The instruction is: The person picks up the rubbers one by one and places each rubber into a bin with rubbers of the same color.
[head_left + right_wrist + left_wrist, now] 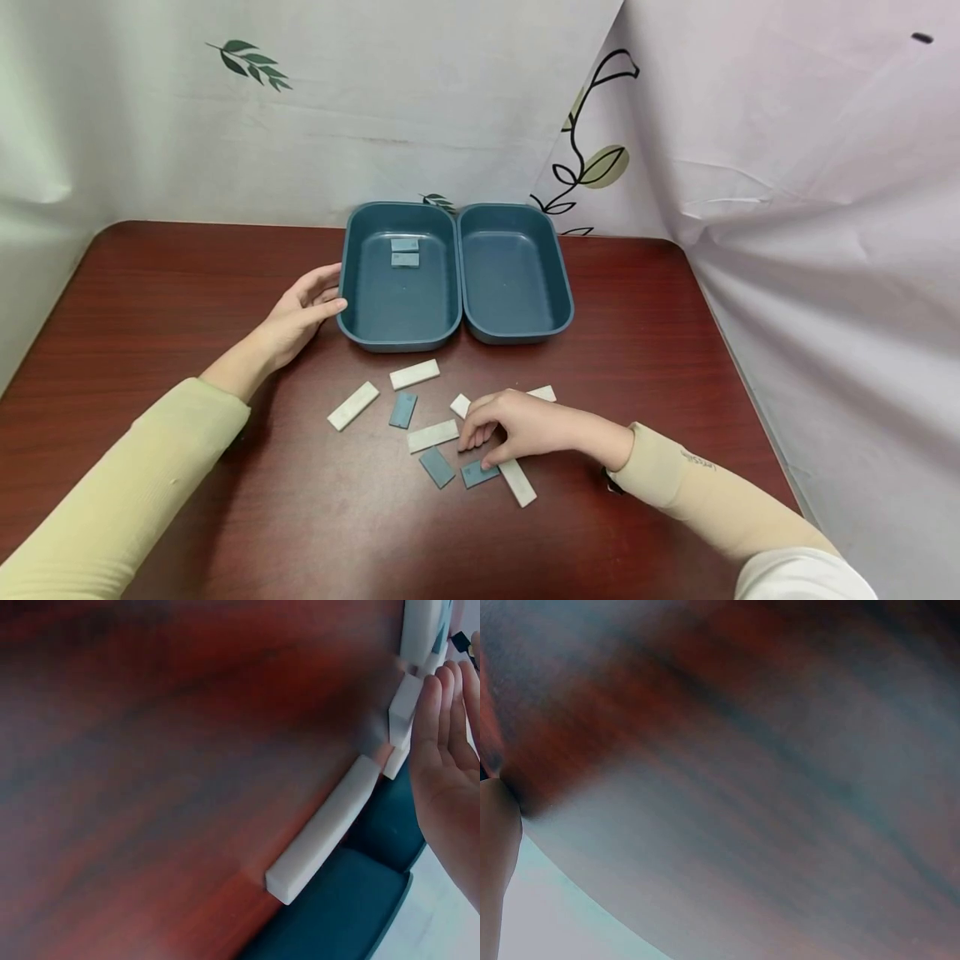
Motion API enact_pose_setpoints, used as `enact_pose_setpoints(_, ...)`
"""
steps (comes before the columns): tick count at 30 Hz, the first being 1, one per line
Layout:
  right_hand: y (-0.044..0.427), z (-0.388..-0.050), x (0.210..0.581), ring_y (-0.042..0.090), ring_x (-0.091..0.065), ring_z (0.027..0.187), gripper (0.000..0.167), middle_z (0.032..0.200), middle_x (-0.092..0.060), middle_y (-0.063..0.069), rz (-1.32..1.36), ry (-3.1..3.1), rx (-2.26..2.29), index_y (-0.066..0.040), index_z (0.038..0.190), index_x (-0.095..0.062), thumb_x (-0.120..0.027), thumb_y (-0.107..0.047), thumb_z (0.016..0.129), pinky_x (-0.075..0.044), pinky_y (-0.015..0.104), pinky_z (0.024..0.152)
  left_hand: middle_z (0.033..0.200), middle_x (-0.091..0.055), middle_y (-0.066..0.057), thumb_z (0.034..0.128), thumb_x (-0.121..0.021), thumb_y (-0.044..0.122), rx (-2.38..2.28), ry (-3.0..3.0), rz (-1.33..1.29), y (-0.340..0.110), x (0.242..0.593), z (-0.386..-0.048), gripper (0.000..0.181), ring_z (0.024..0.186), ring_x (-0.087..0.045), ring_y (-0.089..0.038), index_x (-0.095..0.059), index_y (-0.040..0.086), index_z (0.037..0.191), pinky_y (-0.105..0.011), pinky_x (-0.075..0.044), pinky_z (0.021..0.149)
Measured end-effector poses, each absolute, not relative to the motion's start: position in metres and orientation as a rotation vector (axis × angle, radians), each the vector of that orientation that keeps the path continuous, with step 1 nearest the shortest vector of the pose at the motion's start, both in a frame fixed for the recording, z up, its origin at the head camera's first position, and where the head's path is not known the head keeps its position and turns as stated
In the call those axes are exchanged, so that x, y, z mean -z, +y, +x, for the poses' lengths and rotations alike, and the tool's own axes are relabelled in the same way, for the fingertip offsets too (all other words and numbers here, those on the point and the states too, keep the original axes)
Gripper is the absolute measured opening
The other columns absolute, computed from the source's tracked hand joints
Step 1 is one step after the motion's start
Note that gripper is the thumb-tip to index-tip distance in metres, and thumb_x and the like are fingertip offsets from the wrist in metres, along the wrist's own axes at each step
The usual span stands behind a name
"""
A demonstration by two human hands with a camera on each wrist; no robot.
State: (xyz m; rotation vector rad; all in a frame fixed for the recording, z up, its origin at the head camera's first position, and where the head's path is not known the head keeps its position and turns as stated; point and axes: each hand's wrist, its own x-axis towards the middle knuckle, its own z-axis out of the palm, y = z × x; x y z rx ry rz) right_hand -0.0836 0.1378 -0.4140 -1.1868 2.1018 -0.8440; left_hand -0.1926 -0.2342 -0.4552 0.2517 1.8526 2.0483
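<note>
My left hand (303, 312) rests against the left side of the left blue bin (401, 346), thumb at the rim and fingers along the outer wall. Among the loose tiles on the table, my right hand (517, 425) reaches down, its thumb at a small blue tile (476, 475) and its other fingers apart from that tile. Beside it lie another blue tile (437, 467) and a white tile (517, 483) partly under the hand. In the right wrist view, the fingers (445, 705) look extended near white tiles (322, 832).
Two small blue tiles (405, 252) lie inside the left bin. The right blue bin (517, 337) adjoins it. Several white tiles (353, 406) and a blue tile (402, 410) are scattered on the dark red table (637, 333). White cloth (375, 100) hangs behind.
</note>
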Motion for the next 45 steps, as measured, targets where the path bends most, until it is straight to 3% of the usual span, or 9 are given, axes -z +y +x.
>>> enact_pose_setpoints(12, 0.137, -0.076, 0.422, 0.007, -0.064, 0.097, 0.031, 0.112, -0.073, -0.001, -1.278, 2.179, 0.734, -0.013, 0.112, -0.078, -0.092, -0.014, 0.084, -0.053, 0.014, 0.088, 0.151, -0.046, 0.008, 0.1092, -0.057, 0.008, -2.056, 1.841, 0.246, -0.234, 0.454, -0.192, 0.065, 0.132, -0.052, -0.005, -0.028, 0.008, 0.167, -0.013, -0.043, 0.106)
enact_pose_setpoints(24, 0.139, -0.070, 0.427, 0.008, -0.064, 0.108, 0.032, 0.113, -0.075, -0.006, -1.387, 2.233, 0.688, -0.017, 0.110, -0.079, -0.094, -0.017, 0.081, -0.052, 0.019, 0.098, 0.149, -0.048, 0.007, 0.1089, -0.056, 0.005, -2.101, 1.795, 0.258, -0.233, 0.455, -0.193, 0.062, 0.130, -0.054, -0.004, -0.030, 0.007, 0.166, -0.013, -0.044, 0.106)
enact_pose_setpoints(38, 0.137, -0.070, 0.424, 0.008, -0.065, 0.109, 0.028, 0.111, -0.076, -0.007, -1.474, 2.224, 0.598, -0.017, 0.112, -0.080, -0.090, -0.018, 0.086, -0.052, 0.017, 0.096, 0.148, -0.049, 0.007, 0.1088, -0.057, 0.005, -2.100, 1.808, 0.260, -0.233, 0.455, -0.192, 0.062, 0.130, -0.054, -0.004, -0.030, 0.006, 0.165, -0.012, -0.045, 0.105)
enact_pose_setpoints(45, 0.135, -0.068, 0.418, 0.010, -0.064, 0.114, 0.029, 0.116, -0.075, -0.007, -1.486, 2.226, 0.521, -0.018, 0.115, -0.079, -0.087, -0.016, 0.087, -0.052, 0.019, 0.101, 0.148, -0.048, 0.007, 0.1088, -0.057, 0.005, -2.098, 1.806, 0.260, -0.233, 0.454, -0.192, 0.062, 0.129, -0.054, -0.004, -0.030, 0.006, 0.165, -0.012, -0.045, 0.105)
